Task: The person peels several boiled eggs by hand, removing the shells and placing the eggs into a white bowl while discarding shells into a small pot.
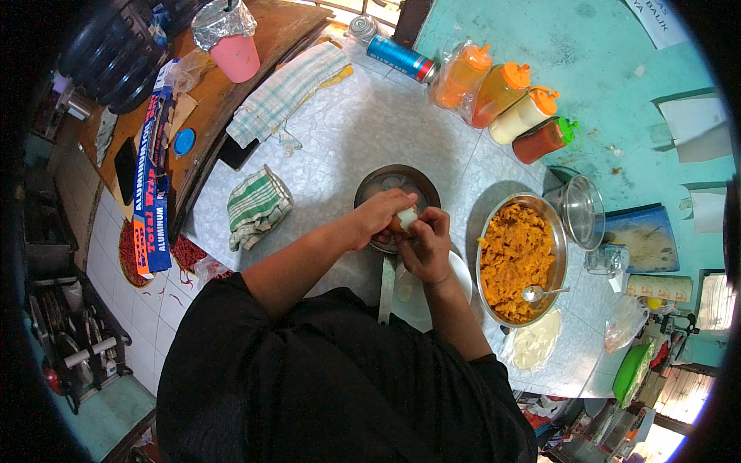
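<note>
Between both hands is an egg (407, 217), its white showing beside a patch of brown shell. My left hand (384, 215) wraps round it from the left with the fingers closed. On the other side my right hand (427, 245) has its fingers bent and pinched against the egg; any bit of shell in them is too small to make out. Below the hands stands a dark round pan (394, 174) with some water and pale pieces inside, partly hidden by my fingers. Its handle (387, 289) points toward me, over a white plate (461, 272).
Right of the plate is a steel bowl (563, 266) of orange mash with a spoon (533, 293). Sauce bottles (522, 114) line the back wall. A folded green-striped cloth (259, 207) lies left, and a glass bowl (583, 212) stands far right.
</note>
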`<action>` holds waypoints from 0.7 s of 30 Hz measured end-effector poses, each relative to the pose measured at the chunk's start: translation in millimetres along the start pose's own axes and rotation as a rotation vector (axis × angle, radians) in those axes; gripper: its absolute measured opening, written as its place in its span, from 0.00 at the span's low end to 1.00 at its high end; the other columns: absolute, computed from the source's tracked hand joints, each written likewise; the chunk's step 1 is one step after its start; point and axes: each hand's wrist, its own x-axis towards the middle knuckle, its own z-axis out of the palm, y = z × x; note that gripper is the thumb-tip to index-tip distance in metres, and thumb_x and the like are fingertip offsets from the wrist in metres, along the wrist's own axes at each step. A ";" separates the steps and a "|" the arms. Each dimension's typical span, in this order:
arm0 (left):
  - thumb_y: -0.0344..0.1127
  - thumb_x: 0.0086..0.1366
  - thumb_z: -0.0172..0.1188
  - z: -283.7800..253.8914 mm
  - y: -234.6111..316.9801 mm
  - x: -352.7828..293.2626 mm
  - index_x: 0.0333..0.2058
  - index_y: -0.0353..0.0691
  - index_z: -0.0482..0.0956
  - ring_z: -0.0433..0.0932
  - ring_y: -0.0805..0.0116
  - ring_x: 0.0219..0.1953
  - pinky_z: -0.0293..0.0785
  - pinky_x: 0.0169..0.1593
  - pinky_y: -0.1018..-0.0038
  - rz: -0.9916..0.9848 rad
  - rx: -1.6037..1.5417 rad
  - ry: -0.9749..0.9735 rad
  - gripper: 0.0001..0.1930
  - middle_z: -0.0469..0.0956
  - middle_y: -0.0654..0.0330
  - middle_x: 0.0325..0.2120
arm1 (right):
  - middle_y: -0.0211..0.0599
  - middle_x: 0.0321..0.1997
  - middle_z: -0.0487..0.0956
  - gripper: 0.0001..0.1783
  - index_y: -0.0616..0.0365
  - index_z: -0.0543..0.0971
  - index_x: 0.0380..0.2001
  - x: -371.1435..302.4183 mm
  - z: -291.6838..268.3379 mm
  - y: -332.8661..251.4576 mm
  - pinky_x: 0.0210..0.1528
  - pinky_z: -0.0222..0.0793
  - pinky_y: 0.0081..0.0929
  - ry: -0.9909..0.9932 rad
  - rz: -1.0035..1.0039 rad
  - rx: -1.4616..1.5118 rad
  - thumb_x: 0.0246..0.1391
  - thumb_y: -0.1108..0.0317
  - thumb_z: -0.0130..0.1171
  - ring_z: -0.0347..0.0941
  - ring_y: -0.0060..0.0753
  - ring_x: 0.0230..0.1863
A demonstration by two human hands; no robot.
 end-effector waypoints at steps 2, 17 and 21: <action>0.49 0.66 0.48 -2.7 -4.1 3.4 0.35 0.42 0.73 0.72 0.75 0.27 0.68 0.25 0.78 0.016 -0.012 -0.002 0.15 0.73 0.64 0.28 | 0.46 0.39 0.67 0.24 0.54 0.69 0.38 1.3 0.2 -2.5 0.32 0.71 0.33 0.003 -0.001 0.006 0.34 0.75 0.66 0.69 0.47 0.35; 0.55 0.66 0.43 -7.6 1.7 2.3 0.33 0.43 0.75 0.69 0.75 0.18 0.60 0.18 0.79 -0.044 -0.153 -0.052 0.21 0.73 0.65 0.22 | 0.41 0.33 0.70 0.14 0.54 0.71 0.28 6.5 -3.3 -9.3 0.32 0.70 0.31 0.012 0.121 -0.058 0.36 0.74 0.66 0.71 0.43 0.34; 0.53 0.66 0.44 -8.0 8.6 -8.4 0.44 0.42 0.73 0.70 0.76 0.24 0.64 0.23 0.80 0.028 -0.159 -0.207 0.21 0.73 0.65 0.30 | 0.42 0.36 0.70 0.13 0.56 0.71 0.29 7.4 -8.1 -5.6 0.36 0.69 0.31 0.055 0.277 0.095 0.38 0.74 0.65 0.71 0.43 0.36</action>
